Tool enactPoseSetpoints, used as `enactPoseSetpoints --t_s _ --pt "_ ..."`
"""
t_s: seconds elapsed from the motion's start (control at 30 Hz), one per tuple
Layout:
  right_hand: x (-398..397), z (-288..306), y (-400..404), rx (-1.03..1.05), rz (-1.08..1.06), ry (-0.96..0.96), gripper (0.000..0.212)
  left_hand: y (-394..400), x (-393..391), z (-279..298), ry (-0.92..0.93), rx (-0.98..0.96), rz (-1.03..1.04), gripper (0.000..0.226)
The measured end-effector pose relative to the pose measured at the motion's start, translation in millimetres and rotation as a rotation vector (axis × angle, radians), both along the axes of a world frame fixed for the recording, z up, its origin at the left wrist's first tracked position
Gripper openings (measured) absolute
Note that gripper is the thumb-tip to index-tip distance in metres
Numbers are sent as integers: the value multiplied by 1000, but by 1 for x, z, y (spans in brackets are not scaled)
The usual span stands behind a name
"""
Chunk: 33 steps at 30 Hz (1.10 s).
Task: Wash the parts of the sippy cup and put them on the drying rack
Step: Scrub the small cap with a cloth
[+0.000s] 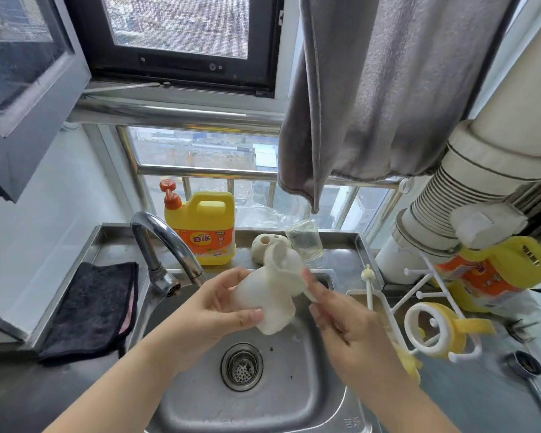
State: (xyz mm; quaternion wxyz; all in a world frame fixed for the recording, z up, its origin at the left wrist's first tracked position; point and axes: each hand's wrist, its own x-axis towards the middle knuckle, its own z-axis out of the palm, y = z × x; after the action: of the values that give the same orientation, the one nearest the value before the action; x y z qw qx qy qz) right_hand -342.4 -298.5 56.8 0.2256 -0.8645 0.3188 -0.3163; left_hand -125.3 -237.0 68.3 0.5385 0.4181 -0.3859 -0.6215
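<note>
Now the sippy cup body (264, 300), a frosted white piece, is held tilted over the sink (310, 385), its open mouth turned up and away. The left hand (219, 304) grips it, thumb curled across the near side and fingers (231, 278) wrapped behind. The right hand (341, 317) pinches a white brush handle (310, 296) whose head goes into the cup's mouth; it is too blurred to tell more. Just right of the right fingers stands the white drying rack (419, 295), carrying a yellow handled collar (441, 326) and a small upright brush (368, 285). Beyond the fingers, on the tabletop (341, 254), sit a clear glass (305, 242), a rounded beige holder (264, 245) and a yellow detergent jug (205, 229). Left of the left fingers curves the faucet (166, 245), with a dark cloth (91, 307) further left.
</note>
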Motion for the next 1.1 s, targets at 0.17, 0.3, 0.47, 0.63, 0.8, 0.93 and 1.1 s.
enactPoseSetpoints --t_s 0.17,0.3,0.47,0.63,0.8,0.93,1.1 --pt "-20 -9 15 -51 59 94 58 3 7 1 -8 -13 21 51" --pt "-19 -11 0 19 -32 3 56 4 2 -1 138 9 70 53" --pt "-3 -4 9 14 46 -105 54 1 6 6 283 -1 152 53" --pt "-7 -12 17 31 11 -93 51 3 4 -2 259 43 54 61" --pt "2 -5 13 11 63 -69 49 0 0 -1 14 85 -9 53" --pt "-14 -13 15 -16 86 9 50 2 6 -3 -39 96 24 46" --pt "-18 -11 6 33 4 -36 56 2 6 -8 22 83 22 63"
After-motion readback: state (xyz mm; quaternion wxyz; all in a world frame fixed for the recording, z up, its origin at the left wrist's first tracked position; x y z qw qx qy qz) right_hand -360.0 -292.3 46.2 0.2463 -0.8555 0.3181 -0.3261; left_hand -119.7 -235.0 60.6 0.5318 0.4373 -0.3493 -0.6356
